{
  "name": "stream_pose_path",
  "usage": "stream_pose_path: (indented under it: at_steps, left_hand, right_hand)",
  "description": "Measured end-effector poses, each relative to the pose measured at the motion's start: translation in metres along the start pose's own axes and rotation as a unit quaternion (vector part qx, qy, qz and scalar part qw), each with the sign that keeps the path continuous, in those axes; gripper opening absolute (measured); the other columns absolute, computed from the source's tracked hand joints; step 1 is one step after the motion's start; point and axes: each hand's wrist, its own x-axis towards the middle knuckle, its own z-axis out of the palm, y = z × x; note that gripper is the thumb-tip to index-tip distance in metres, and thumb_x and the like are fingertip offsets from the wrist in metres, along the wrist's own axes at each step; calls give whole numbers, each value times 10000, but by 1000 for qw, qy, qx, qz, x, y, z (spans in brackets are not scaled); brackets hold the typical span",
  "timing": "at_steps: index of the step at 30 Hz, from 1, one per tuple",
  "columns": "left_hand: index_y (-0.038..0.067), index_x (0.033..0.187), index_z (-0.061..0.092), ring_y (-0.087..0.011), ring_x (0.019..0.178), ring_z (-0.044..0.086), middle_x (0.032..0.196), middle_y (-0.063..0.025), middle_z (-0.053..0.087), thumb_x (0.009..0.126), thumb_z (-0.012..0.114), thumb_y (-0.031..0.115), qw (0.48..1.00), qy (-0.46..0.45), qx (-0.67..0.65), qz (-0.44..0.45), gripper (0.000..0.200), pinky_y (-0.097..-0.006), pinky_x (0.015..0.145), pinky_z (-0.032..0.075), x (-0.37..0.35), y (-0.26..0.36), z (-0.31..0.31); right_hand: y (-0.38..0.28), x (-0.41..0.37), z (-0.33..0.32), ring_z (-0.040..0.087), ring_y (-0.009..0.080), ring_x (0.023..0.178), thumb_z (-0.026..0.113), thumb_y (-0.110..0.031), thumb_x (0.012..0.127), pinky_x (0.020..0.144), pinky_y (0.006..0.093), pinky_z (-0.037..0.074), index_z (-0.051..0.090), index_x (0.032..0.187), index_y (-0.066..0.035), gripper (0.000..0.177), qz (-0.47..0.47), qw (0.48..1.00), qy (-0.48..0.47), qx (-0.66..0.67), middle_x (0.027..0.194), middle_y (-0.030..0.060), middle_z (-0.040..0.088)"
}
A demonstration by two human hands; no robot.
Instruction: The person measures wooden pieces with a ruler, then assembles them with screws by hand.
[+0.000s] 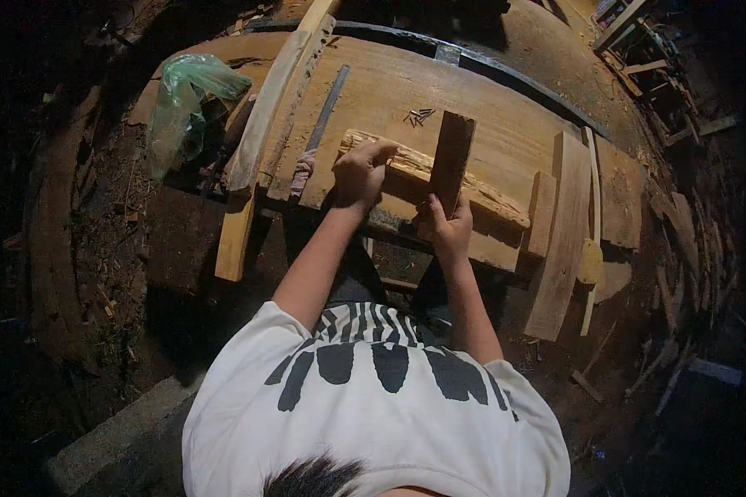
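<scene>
A length of wood with a rough, splintered edge (493, 199) lies across the workbench (373, 83) in front of me. My left hand (359, 172) is at its left end, fingers curled together over the wood. Whatever is between those fingertips, if anything, is hidden. With its thumb on the near face, my right hand (451, 230) grips the lower end of a dark wooden block (453, 153). That block stands up across the rough length of wood. Several nails (419, 117) lie loose on the bench top just beyond.
On the left are a long flat metal bar with a cloth-wrapped end (331, 103), a pale plank (265, 116) and a green plastic bag (186, 103). A small block (541, 211) and a board (562, 240) sit at the right. Wood scraps litter the ground.
</scene>
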Motion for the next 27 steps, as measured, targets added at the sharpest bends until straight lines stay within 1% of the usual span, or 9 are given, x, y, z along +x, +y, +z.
stream_pose_path:
  at_steps: [3, 7, 9, 12, 15, 18, 22, 25, 27]
  left_hand:
    - [148, 933, 724, -265, 829, 679, 906, -70, 702, 771, 695, 103, 999, -19, -6, -50, 171, -359, 703, 528, 3, 1, 3]
    - [145, 921, 727, -265, 797, 679, 885, -66, 701, 790, 717, 168, 999, -31, 7, -22, 133, -358, 686, 525, 5, -3, 3]
    - [137, 908, 727, -257, 773, 680, 864, -65, 701, 793, 734, 225, 995, -66, 72, -27, 145, -353, 671, 522, 6, -2, 3]
    - [130, 899, 725, -250, 758, 679, 844, -66, 700, 797, 735, 258, 997, -58, 47, -29, 164, -355, 651, 519, 7, 6, 0]
    - [129, 894, 724, -244, 748, 681, 833, -67, 700, 813, 719, 258, 996, -55, 59, -35, 153, -355, 642, 519, 7, 7, -1]
    - [130, 894, 727, -247, 732, 677, 830, -64, 701, 833, 698, 264, 997, -39, 70, 13, 150, -362, 634, 519, 7, -3, 1]
    - [94, 906, 692, -297, 805, 676, 872, -88, 690, 810, 728, 295, 980, -109, 155, -68, 226, -373, 689, 518, 7, -4, 2]
    - [84, 874, 680, -296, 781, 676, 848, -93, 685, 787, 740, 325, 997, -60, 30, -40, 263, -379, 675, 519, 6, 1, 0]
    - [124, 868, 707, -281, 747, 673, 797, -96, 677, 834, 683, 365, 994, -69, 78, -21, 245, -383, 649, 519, 5, -1, 0]
  right_hand:
    - [4, 2, 1, 633, 164, 843, 640, -182, 914, 751, 308, 505, 554, 1169, -10, 319, -25, 1000, 0, -17, 964, 100, 674]
    - [-12, 0, 5, 662, 183, 804, 631, -149, 888, 718, 340, 522, 553, 1142, 6, 307, -2, 1000, 3, 3, 908, 126, 687]
    - [-34, -1, 4, 690, 292, 767, 597, -125, 849, 697, 379, 530, 532, 1127, 9, 316, 4, 996, -38, -86, 853, 184, 684]
    - [-61, 1, 4, 670, 409, 821, 565, -121, 812, 715, 429, 533, 508, 1129, 6, 346, -11, 976, -86, -198, 852, 253, 665]
    - [-61, 0, 11, 632, 461, 871, 569, -136, 817, 721, 471, 522, 490, 1136, -14, 350, -22, 978, -77, -191, 855, 281, 648]
    - [-70, 5, 13, 639, 446, 877, 592, -146, 816, 731, 505, 514, 485, 1131, -26, 354, 17, 936, -103, -336, 855, 292, 643]
    - [-89, 5, 12, 638, 447, 874, 607, -162, 825, 750, 514, 514, 476, 1144, -40, 366, 4, 938, -103, -332, 872, 290, 647]
    - [-91, 5, 14, 644, 441, 872, 610, -171, 833, 767, 514, 518, 473, 1170, -46, 384, 19, 961, -101, -257, 896, 283, 655]
    - [-90, 9, 18, 646, 440, 865, 603, -164, 836, 756, 513, 518, 467, 1163, -53, 371, 56, 894, -143, -421, 888, 275, 658]
